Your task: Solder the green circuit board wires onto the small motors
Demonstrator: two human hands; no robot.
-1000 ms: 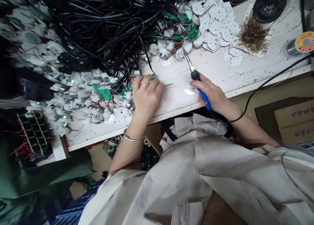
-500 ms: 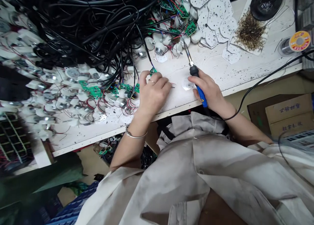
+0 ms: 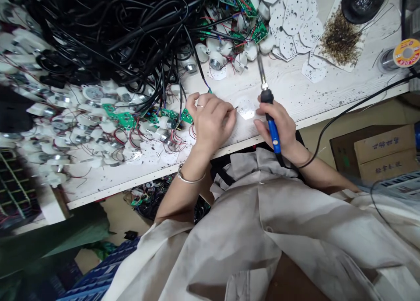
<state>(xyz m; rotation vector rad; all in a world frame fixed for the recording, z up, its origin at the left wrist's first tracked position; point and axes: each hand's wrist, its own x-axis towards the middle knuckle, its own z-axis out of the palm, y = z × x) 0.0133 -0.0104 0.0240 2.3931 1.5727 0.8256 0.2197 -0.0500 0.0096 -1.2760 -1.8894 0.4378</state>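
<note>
In the head view my right hand (image 3: 278, 128) is closed round the blue handle of a soldering iron (image 3: 269, 117), its metal tip pointing away toward the back of the table. My left hand (image 3: 213, 119) has its fingers curled down over a small green circuit board (image 3: 210, 91); only a sliver of the board shows, and a black cable (image 3: 197, 58) runs back from it. Thin wire ends poke out by the left thumb. Between my hands a white perforated plate (image 3: 246, 109) lies flat on the table.
White motor units (image 3: 95, 137) with red wires cover the left side. Behind lies a heap of black cables (image 3: 124, 34). Farther right are stacked white plates (image 3: 295, 19), a pad of brown solder residue (image 3: 341, 40) and a solder spool (image 3: 405, 54). The iron's cord crosses my right wrist.
My left hand has shifted right and toward me, covering most of the green board. The soldering iron has moved right and toward me, its tip now away from the motor units' wires.
</note>
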